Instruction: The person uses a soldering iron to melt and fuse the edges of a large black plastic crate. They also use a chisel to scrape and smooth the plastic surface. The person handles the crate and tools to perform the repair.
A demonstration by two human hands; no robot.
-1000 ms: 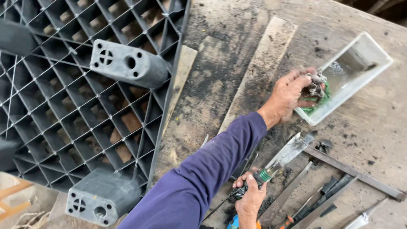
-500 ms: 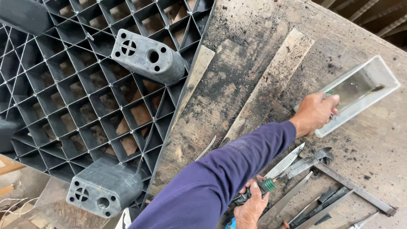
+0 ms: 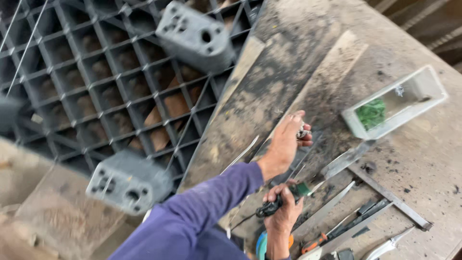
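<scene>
Far to the left of both hands lies a dark plastic grid pallet (image 3: pixel 96 96), its grey feet pointing up, overhanging the edge of the grimy surface (image 3: pixel 269 82). The left hand (image 3: pixel 288 139), stretched forward on a purple sleeve (image 3: pixel 192 216), is curled around a small clump of pale metal bits (image 3: pixel 303 132), fingers closed on them. Nearer the body and just below it, the right hand (image 3: pixel 283 209) is clamped on a dark-handled tool (image 3: pixel 272 206) with a green collar, its long axis running up and to the right. To the right of the left hand, apart from it, sits a pale rectangular tray (image 3: pixel 423 103) holding something green (image 3: pixel 371 113); its length slants up-right, and bare surface lies between. Below it, flat metal strips (image 3: pixel 390 197) and hand tools crowd the room right of the right hand.
</scene>
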